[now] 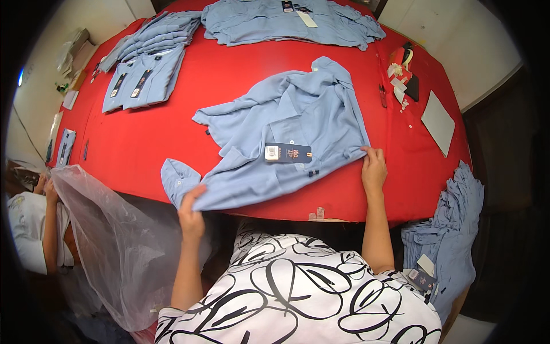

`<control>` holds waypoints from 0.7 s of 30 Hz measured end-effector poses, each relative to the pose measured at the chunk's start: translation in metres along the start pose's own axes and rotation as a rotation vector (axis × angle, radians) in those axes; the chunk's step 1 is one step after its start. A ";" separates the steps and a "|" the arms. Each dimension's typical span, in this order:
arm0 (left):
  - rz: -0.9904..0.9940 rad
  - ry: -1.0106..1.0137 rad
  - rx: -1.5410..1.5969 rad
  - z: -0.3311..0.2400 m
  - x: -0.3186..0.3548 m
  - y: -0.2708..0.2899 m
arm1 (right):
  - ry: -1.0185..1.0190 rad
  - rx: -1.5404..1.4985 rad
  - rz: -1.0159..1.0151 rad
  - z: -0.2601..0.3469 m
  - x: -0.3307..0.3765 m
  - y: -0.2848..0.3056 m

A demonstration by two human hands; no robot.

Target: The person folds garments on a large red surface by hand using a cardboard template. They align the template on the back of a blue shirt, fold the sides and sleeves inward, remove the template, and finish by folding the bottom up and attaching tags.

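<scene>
A light blue shirt (269, 123) lies loosely spread on the red-covered table (229, 63) in front of me, collar toward the far side. A dark hang tag (298, 153) with a white label rests on its front. At the near left edge my left hand (192, 219) grips the cloth beside a folded-back cuff (180, 178); its fingers are slightly blurred. My right hand (374, 167) pinches the shirt's right edge between thumb and fingers. Both forearms reach in from the table's near edge.
Folded shirts (137, 83) lie far left, and a pile of shirts (286, 23) at the back. To the right are small scraps (401, 83) and a white sheet (438, 123). More shirts (447, 235) hang beside me. Another person (37, 223) handles a clear plastic bag (123, 246) at left.
</scene>
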State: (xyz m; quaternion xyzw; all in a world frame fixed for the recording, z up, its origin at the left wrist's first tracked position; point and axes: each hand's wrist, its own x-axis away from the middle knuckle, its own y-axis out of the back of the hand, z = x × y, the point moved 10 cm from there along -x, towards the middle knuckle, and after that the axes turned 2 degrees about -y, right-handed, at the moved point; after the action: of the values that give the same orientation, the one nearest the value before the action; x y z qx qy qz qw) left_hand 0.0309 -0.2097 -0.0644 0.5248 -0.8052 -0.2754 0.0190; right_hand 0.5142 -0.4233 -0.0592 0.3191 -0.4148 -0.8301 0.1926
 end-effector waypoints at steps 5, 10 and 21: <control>-0.481 -0.182 0.142 -0.076 -0.051 0.119 | 0.285 -0.192 0.102 0.064 -0.032 0.018; -0.634 -0.568 0.386 -0.179 -0.025 0.297 | 0.265 -1.432 0.228 0.077 -0.059 0.151; -0.497 -0.401 -0.632 -0.213 -0.279 0.242 | 0.381 -0.369 0.008 0.171 -0.220 0.166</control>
State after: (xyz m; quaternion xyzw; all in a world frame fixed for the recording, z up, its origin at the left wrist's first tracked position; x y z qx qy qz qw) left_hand 0.0220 0.0104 0.3006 0.6068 -0.5188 -0.6005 -0.0449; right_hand 0.5644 -0.2940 0.2344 0.4275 -0.2140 -0.8158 0.3255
